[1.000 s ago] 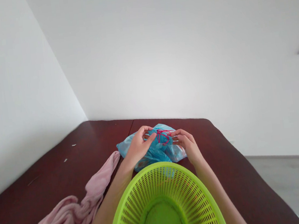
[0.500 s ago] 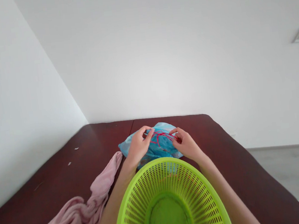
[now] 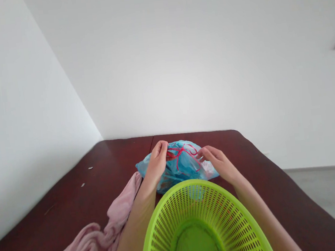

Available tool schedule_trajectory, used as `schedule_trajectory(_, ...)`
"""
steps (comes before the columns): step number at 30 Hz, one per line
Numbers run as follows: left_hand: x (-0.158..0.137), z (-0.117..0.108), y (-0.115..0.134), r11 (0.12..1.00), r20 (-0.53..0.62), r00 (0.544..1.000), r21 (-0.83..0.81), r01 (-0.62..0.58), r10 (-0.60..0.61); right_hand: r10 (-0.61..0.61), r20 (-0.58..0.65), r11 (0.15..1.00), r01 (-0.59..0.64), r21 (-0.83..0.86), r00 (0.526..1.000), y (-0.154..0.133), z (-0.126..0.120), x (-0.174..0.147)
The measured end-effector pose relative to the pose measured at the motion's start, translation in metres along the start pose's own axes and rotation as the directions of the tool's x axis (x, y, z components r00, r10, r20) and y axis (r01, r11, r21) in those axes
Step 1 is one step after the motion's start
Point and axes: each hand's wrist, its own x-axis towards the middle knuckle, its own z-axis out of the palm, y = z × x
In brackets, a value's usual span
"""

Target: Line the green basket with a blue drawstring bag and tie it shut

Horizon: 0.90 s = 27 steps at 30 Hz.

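A blue, see-through plastic bag (image 3: pixel 180 172) lies crumpled on the dark red table, with things inside that I cannot make out. Thin red string (image 3: pixel 182 149) is tied across its top in a bow-like knot with loose loops and ends. My left hand (image 3: pixel 158 161) is closed at the left side, pinching the string by the bag's gathered top. At the right, my right hand (image 3: pixel 218 162) hovers beside a string loop, its fingers bent and slightly apart. Between my forearms, nearer to me, is a lime-green plastic basket (image 3: pixel 150 240) with slotted walls; nothing lies in it.
A pink cloth (image 3: pixel 81 248) lies bunched on the table (image 3: pixel 123 158), left of my left forearm. Small white scraps (image 3: pixel 82 185) are scattered at the left. White walls stand behind and to the left; grey floor (image 3: pixel 322 188) shows at the right.
My right hand has moved right and away from the string it was pinching. The red string now shows a loop and hanging end. My left hand has closed more tightly; the view has shifted slightly.
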Motion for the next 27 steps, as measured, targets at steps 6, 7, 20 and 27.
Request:
schedule_trajectory(6,-0.008,0.004,0.012,0.945,0.149,0.983,-0.289,0.150,-0.110,0.077,0.195,0.997,-0.074,-0.025,0.978,0.021,0.026,-0.002)
schedule_trajectory(7,-0.008,0.004,0.014,0.926,0.169,0.978,-0.334,0.176,-0.125,0.054,0.201,0.998,-0.045,-0.053,0.978,0.025,0.025,0.000)
schedule_trajectory(20,-0.026,-0.005,0.058,0.780,0.362,0.906,-0.492,0.387,-0.221,0.233,-0.016,0.614,-0.160,-0.773,0.972,0.029,-0.025,-0.004)
schedule_trajectory(27,-0.035,0.007,0.052,0.906,0.489,0.848,-0.234,0.352,-0.204,-0.060,0.064,0.903,0.082,-0.422,0.996,-0.006,-0.018,-0.006)
